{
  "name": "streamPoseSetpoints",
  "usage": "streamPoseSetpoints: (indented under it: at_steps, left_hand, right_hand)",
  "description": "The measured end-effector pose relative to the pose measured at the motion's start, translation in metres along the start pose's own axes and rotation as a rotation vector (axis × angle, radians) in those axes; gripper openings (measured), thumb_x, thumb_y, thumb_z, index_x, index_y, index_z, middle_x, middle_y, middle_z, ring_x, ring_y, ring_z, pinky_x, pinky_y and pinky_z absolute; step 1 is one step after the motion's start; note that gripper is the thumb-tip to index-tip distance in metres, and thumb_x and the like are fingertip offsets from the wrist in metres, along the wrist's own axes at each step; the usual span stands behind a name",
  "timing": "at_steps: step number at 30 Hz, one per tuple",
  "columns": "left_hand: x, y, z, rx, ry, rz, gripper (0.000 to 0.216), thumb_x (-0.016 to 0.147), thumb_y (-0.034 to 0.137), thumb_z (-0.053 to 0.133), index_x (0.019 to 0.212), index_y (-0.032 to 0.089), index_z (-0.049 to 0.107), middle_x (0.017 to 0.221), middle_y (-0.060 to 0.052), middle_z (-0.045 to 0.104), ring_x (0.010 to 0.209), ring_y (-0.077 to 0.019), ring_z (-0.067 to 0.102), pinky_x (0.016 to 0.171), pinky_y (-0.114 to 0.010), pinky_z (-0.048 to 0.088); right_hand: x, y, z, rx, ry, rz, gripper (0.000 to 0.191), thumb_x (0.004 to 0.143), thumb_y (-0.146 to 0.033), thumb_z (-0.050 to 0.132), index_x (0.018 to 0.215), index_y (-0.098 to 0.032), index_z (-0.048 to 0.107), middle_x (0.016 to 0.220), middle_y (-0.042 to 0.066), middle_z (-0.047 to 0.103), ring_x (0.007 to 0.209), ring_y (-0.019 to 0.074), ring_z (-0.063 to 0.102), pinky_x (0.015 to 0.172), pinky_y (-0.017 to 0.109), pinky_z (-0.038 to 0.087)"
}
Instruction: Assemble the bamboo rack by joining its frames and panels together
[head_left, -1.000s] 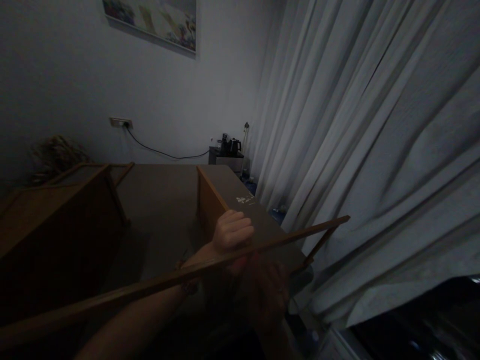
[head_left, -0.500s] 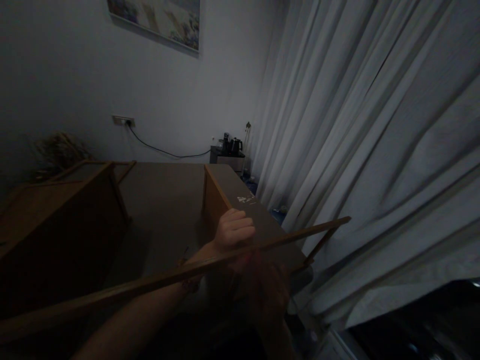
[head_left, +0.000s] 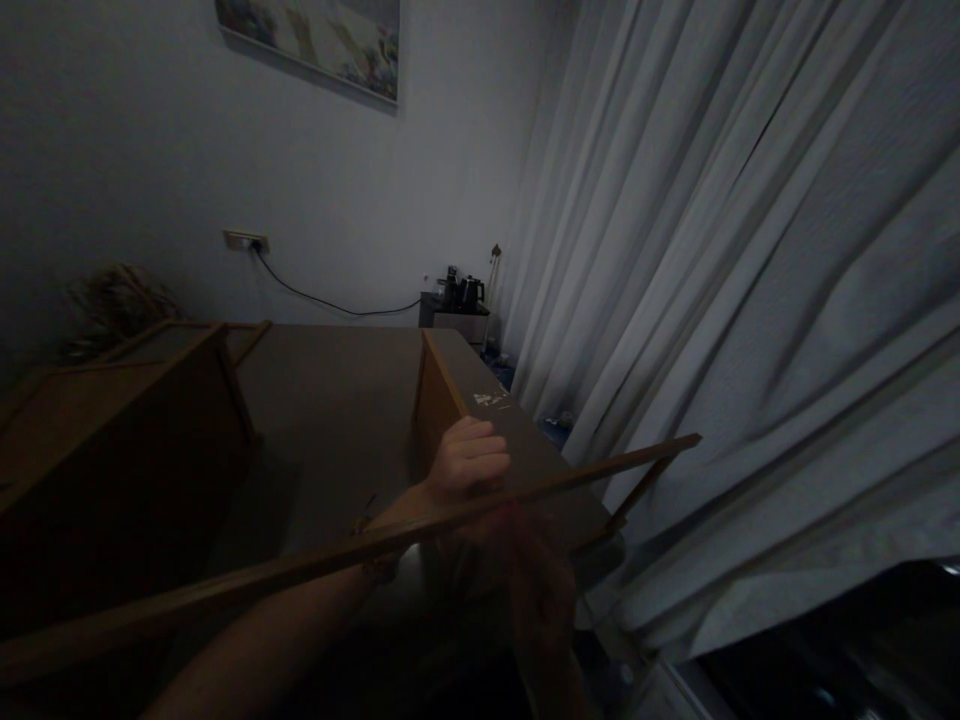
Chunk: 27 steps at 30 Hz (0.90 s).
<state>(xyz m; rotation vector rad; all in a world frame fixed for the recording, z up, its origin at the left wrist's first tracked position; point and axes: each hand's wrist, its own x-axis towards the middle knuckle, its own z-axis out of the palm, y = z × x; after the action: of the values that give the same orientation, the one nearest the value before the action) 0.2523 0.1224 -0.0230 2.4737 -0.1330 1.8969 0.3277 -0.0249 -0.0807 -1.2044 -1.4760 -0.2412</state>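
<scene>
My left hand [head_left: 469,458] is closed around the near end of an upright wooden board [head_left: 439,385], its arm reaching behind a long wooden rail [head_left: 300,565]. This rail runs in the foreground from the lower left up to the right. Below the rail, close to my left hand, is my right hand [head_left: 538,590], dark and blurred. Its fingers look drawn together near the rail's underside; whatever they hold is hidden. A short crosspiece [head_left: 641,492] joins the rail near its right end. Small white pieces [head_left: 491,399] lie on the brown tabletop [head_left: 330,400] right of the board.
A dark wooden box-like frame [head_left: 142,420] stands at the left, with dried twigs [head_left: 124,300] behind it. Long pale curtains [head_left: 675,250] hang on the right. A black kettle [head_left: 472,292] sits on a small cabinet [head_left: 460,325] at the back, near a power cable [head_left: 322,301].
The far end of the upright board has swung slightly right, with my left hand still on its near end. My right hand has shifted slightly below the rail.
</scene>
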Motion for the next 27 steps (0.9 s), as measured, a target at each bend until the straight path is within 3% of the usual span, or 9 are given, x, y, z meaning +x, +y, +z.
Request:
streamPoseSetpoints:
  at_steps: [12,15,18,22,27]
  left_hand:
    - [0.004,0.006,-0.004,0.022,-0.001,-0.026,0.048,0.088,0.057,0.023,0.055,0.022,0.023,0.048,0.002,0.03,0.053,-0.0153,0.033,0.055,-0.036,0.026]
    - [0.003,0.005,-0.003,0.026,0.005,-0.028,0.048,0.089,0.056,0.021,0.055,0.022,0.024,0.048,0.002,0.031,0.053,-0.0153,0.033,0.056,-0.035,0.025]
    - [0.001,0.004,-0.001,0.031,0.003,-0.028,0.049,0.089,0.057,0.017,0.055,0.022,0.023,0.048,0.002,0.031,0.052,-0.0155,0.032,0.055,-0.036,0.024]
    - [0.001,0.004,0.0,0.031,-0.002,-0.033,0.05,0.089,0.059,0.018,0.054,0.022,0.021,0.047,0.002,0.029,0.053,-0.0159,0.034,0.056,-0.036,0.024]
    - [0.0,0.004,0.0,0.019,0.006,-0.025,0.05,0.09,0.057,0.016,0.054,0.022,0.022,0.047,0.002,0.028,0.053,-0.0161,0.034,0.056,-0.036,0.024]
  right_hand:
    - [0.0,-0.001,0.0,-0.162,-0.003,-0.036,0.038,0.098,-0.016,0.038,0.132,-0.021,0.052,0.096,0.008,0.072,0.091,0.0197,0.066,0.074,0.033,0.053]
    - [-0.008,0.006,0.002,-0.18,0.109,0.005,0.03,0.098,-0.023,0.041,0.125,-0.02,0.054,0.09,0.007,0.071,0.08,0.0194,0.067,0.067,0.032,0.053]
    - [-0.017,0.025,0.004,-0.208,0.249,0.093,0.024,0.098,-0.032,0.042,0.104,-0.017,0.06,0.077,0.006,0.066,0.066,0.0177,0.066,0.058,0.03,0.051]
    - [-0.016,0.062,0.004,-0.31,0.106,0.158,0.027,0.099,-0.033,0.038,0.098,-0.016,0.06,0.077,0.005,0.067,0.068,0.0172,0.066,0.059,0.028,0.051]
    - [-0.004,0.095,0.008,-0.416,-0.265,0.165,0.022,0.092,-0.033,0.053,0.083,-0.017,0.066,0.072,0.004,0.069,0.066,0.0167,0.068,0.058,0.024,0.049]
